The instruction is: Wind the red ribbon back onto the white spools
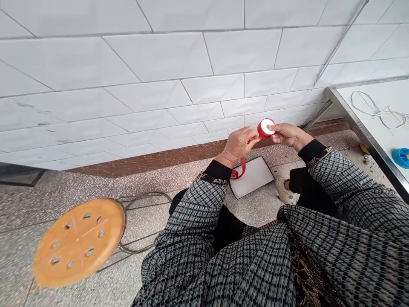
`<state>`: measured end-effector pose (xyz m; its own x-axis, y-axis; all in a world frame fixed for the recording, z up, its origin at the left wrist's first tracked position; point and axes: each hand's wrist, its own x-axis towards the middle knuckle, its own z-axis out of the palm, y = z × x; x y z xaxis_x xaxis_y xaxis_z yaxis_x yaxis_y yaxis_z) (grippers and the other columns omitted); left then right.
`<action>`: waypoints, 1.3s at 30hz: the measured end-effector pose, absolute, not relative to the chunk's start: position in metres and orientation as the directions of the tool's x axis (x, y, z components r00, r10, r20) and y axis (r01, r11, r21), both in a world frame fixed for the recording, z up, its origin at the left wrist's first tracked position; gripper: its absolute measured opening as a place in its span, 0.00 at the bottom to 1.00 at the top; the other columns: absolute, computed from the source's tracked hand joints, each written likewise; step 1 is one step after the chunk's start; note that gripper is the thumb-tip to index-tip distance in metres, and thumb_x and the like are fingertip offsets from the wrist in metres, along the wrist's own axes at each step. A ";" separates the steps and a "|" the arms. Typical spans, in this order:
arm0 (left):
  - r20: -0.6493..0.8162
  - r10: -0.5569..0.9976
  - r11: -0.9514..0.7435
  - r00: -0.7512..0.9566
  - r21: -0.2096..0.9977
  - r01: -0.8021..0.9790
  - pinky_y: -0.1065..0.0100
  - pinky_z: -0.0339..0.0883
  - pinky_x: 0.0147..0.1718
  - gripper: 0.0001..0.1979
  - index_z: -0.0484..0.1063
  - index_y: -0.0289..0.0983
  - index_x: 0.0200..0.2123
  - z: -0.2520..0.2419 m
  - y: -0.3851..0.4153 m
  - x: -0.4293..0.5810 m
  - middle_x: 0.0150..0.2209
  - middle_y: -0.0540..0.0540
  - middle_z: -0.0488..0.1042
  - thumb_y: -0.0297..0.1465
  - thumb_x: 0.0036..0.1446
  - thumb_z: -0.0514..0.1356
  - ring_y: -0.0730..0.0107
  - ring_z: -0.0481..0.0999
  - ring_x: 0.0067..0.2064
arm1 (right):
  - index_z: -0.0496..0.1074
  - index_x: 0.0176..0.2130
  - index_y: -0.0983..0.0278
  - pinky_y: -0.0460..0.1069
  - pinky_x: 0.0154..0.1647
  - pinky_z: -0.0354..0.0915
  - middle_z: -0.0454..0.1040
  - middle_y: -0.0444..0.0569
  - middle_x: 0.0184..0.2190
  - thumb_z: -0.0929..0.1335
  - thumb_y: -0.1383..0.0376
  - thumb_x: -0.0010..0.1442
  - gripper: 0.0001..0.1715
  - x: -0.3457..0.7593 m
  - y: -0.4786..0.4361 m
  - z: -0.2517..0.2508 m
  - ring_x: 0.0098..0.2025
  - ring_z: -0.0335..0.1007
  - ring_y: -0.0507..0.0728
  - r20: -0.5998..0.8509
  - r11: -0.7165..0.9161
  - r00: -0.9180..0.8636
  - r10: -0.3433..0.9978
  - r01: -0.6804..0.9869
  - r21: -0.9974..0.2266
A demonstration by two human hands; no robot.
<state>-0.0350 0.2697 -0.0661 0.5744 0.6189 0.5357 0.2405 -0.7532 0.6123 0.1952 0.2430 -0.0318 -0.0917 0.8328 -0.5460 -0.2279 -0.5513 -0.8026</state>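
Observation:
In front of the tiled wall, my right hand (287, 134) grips a roll of red ribbon (262, 128) with a white round face, thumb on that face. Beside it my left hand (239, 143) is closed, pinching a strand of red ribbon that runs from the roll. Below my left wrist a loose red ribbon (243, 167) curves down to a small red coil (234, 174) at the edge of a shallow white box (252, 177) with dark edges on the floor. Whether this lower ribbon joins the strand in my left hand is hidden.
An orange round stool (78, 238) with holes and thin metal legs is at the left. To the right, a white table (373, 98) with a metal edge bears thin white cords (380, 113) and a blue plastic spool (401, 157). White tiles (175, 55) rise ahead.

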 end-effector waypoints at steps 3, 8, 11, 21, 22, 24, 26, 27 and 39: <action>0.477 0.643 -0.715 0.599 0.655 0.245 0.65 0.67 0.38 0.03 0.77 0.41 0.34 -0.070 0.271 -0.037 0.32 0.49 0.76 0.28 0.62 0.66 0.68 0.73 0.34 | 0.73 0.35 0.68 0.38 0.17 0.69 0.75 0.45 0.19 0.74 0.71 0.69 0.09 0.195 0.236 -0.039 0.14 0.66 0.46 -0.688 -0.681 -0.061 0.724 -0.226 -0.697; 0.410 0.624 -0.663 0.665 0.729 0.173 0.67 0.68 0.38 0.05 0.81 0.41 0.35 -0.071 0.270 -0.040 0.32 0.50 0.78 0.29 0.64 0.65 0.72 0.73 0.32 | 0.74 0.36 0.69 0.36 0.16 0.65 0.74 0.43 0.20 0.78 0.70 0.62 0.10 0.200 0.226 -0.056 0.15 0.63 0.44 -0.721 -0.755 -0.225 0.655 -0.211 -0.620; 0.369 0.645 -0.623 0.669 0.761 0.182 0.68 0.69 0.39 0.06 0.81 0.39 0.34 -0.068 0.268 -0.041 0.33 0.49 0.81 0.29 0.63 0.64 0.73 0.75 0.33 | 0.73 0.34 0.70 0.36 0.14 0.61 0.71 0.41 0.19 0.80 0.69 0.59 0.14 0.205 0.224 -0.067 0.16 0.60 0.43 -0.691 -0.775 -0.357 0.629 -0.225 -0.590; 0.136 0.678 -0.419 0.722 0.879 0.228 0.69 0.63 0.33 0.05 0.80 0.36 0.31 -0.056 0.271 -0.051 0.28 0.50 0.78 0.32 0.57 0.67 0.74 0.71 0.30 | 0.70 0.33 0.69 0.36 0.13 0.52 0.67 0.37 0.20 0.85 0.61 0.48 0.27 0.209 0.222 -0.084 0.17 0.48 0.40 -0.579 -0.790 -0.609 0.542 -0.134 -0.599; 0.118 0.674 -0.392 0.730 0.894 0.218 0.69 0.63 0.32 0.05 0.80 0.36 0.31 -0.055 0.271 -0.052 0.28 0.51 0.77 0.31 0.57 0.67 0.75 0.71 0.30 | 0.70 0.33 0.68 0.36 0.13 0.51 0.66 0.37 0.20 0.85 0.60 0.49 0.27 0.209 0.222 -0.087 0.17 0.47 0.40 -0.569 -0.791 -0.628 0.531 -0.125 -0.599; 0.089 0.659 -0.345 0.747 0.918 0.195 0.69 0.63 0.32 0.05 0.80 0.36 0.31 -0.055 0.272 -0.054 0.27 0.50 0.77 0.31 0.56 0.67 0.75 0.71 0.30 | 0.70 0.35 0.69 0.36 0.12 0.51 0.67 0.37 0.21 0.83 0.59 0.53 0.25 0.209 0.221 -0.091 0.16 0.45 0.41 -0.537 -0.789 -0.668 0.515 -0.125 -0.601; 0.071 0.639 -0.314 0.766 0.933 0.175 0.69 0.64 0.32 0.05 0.81 0.36 0.31 -0.055 0.274 -0.056 0.27 0.50 0.77 0.32 0.56 0.67 0.74 0.71 0.30 | 0.70 0.37 0.69 0.36 0.12 0.51 0.67 0.38 0.21 0.82 0.59 0.55 0.24 0.208 0.221 -0.094 0.16 0.44 0.41 -0.497 -0.785 -0.708 0.502 -0.133 -0.605; 0.067 0.629 -0.303 0.775 0.938 0.165 0.69 0.64 0.32 0.05 0.81 0.36 0.31 -0.056 0.274 -0.057 0.27 0.50 0.77 0.32 0.55 0.67 0.74 0.71 0.30 | 0.70 0.37 0.68 0.37 0.12 0.51 0.68 0.38 0.21 0.81 0.59 0.56 0.23 0.208 0.221 -0.095 0.16 0.44 0.41 -0.477 -0.782 -0.725 0.496 -0.135 -0.608; 0.114 0.495 -0.205 0.861 0.979 -0.012 0.69 0.66 0.31 0.09 0.81 0.37 0.28 -0.036 0.267 -0.065 0.26 0.48 0.78 0.37 0.53 0.70 0.74 0.72 0.29 | 0.69 0.43 0.68 0.37 0.12 0.53 0.71 0.40 0.23 0.75 0.59 0.62 0.18 0.201 0.225 -0.100 0.15 0.40 0.42 -0.433 -0.812 -0.778 0.455 -0.163 -0.560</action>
<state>-0.0649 0.2668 -0.0363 0.8613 0.4951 0.1140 -0.0117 -0.2050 0.9787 0.2013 0.2254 -0.1000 -0.7783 0.4550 -0.4326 -0.1633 -0.8120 -0.5603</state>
